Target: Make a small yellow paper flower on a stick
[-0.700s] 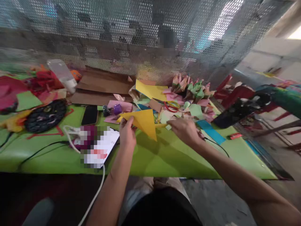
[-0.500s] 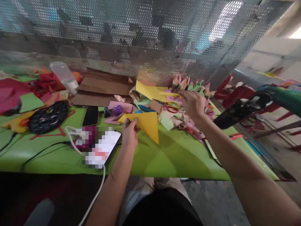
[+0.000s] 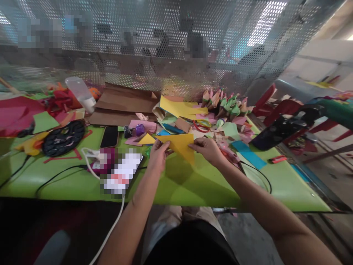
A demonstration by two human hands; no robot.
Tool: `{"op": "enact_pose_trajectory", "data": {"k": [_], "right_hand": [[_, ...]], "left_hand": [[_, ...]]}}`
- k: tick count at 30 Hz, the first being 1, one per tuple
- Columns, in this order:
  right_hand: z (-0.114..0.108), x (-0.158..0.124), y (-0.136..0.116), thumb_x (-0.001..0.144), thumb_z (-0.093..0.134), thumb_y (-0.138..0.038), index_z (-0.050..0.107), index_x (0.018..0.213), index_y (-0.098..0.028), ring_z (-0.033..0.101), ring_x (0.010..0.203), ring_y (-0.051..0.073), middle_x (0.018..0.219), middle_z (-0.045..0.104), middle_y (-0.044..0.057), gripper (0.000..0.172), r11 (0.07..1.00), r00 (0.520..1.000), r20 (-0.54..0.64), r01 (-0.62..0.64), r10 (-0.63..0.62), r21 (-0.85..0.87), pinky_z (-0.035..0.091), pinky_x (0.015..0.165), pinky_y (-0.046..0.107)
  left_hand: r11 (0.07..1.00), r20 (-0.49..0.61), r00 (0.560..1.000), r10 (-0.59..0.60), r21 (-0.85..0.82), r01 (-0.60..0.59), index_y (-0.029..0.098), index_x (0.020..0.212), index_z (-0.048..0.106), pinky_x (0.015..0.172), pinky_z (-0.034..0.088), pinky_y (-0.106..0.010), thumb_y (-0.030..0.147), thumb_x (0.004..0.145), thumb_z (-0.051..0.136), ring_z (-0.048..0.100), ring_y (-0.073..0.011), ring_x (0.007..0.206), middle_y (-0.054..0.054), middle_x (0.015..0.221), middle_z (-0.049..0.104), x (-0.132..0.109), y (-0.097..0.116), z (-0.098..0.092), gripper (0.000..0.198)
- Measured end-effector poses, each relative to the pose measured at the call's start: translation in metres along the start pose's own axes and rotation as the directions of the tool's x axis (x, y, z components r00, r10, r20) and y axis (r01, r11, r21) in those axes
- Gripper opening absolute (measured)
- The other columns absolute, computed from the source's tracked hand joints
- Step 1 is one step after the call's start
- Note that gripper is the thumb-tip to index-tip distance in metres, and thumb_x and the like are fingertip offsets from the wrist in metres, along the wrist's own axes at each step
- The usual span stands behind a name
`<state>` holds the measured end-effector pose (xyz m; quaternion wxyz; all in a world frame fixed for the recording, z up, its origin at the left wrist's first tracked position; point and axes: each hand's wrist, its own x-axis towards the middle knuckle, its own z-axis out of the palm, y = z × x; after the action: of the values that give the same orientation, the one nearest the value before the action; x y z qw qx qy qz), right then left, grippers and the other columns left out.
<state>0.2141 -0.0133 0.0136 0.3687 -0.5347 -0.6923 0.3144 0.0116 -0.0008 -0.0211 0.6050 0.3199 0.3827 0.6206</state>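
A yellow paper triangle (image 3: pixel 180 145) hangs point-down above the green tabletop. My left hand (image 3: pixel 159 152) pinches its upper left corner between thumb and fingers. At its right edge, my right hand (image 3: pixel 205 149) grips the paper with thumb and fingertips. Just behind my left hand lies a small yellow paper piece (image 3: pixel 147 139) on pink paper. Farther back sits a larger yellow sheet (image 3: pixel 179 107), near scissors with yellow and red handles (image 3: pixel 202 126). A blue paper strip (image 3: pixel 249 154) lies to the right of my right forearm.
A lit phone (image 3: pixel 125 173) with a white cable and a dark phone (image 3: pixel 109 137) lie on the left. Behind them are brown sheets (image 3: pixel 124 103) and a clear bottle (image 3: pixel 79 94). Rolled paper cones (image 3: pixel 226 103) stand at the back right, near a dark cylinder (image 3: pixel 271 132) and a red lighter (image 3: pixel 278 159).
My right hand has come down and toward me from beside the yellow sheet at the back, and now holds the triangle's right edge. My left hand keeps its pinch.
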Motion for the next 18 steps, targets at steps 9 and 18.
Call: {"op": "enact_pose_trajectory", "data": {"k": [9, 18], "right_hand": [[-0.005, -0.041, 0.005, 0.07, 0.067, -0.07, 0.046, 0.055, -0.021, 0.034, 0.054, 0.011, 0.053, 0.04, -0.004, 0.055, 0.995, 0.98, -0.177, -0.095, 0.091, -0.016, 0.023, 0.052, 0.027], [-0.003, -0.07, 0.006, 0.072, 0.066, -0.068, 0.042, 0.054, -0.022, 0.036, 0.05, 0.011, 0.051, 0.04, -0.005, 0.055, 0.984, 0.976, -0.156, -0.137, 0.154, 0.112, 0.025, 0.049, 0.026]], "left_hand": [[0.13, 0.577, 0.685, 0.444, 0.715, -0.687, 0.027, 0.128, 0.062, 0.115, 0.038, -0.047, 0.011, 0.081, 0.071, 0.051, -0.0272, 0.134, -0.008, 0.137, 0.063, -0.034, 0.016, 0.002, 0.051], [-0.039, 0.641, 0.713, 0.284, 0.751, -0.66, 0.024, 0.115, 0.068, 0.092, 0.049, -0.041, 0.008, 0.08, 0.072, 0.062, -0.0268, 0.103, -0.005, 0.098, 0.072, -0.067, 0.012, 0.005, 0.038]]}}
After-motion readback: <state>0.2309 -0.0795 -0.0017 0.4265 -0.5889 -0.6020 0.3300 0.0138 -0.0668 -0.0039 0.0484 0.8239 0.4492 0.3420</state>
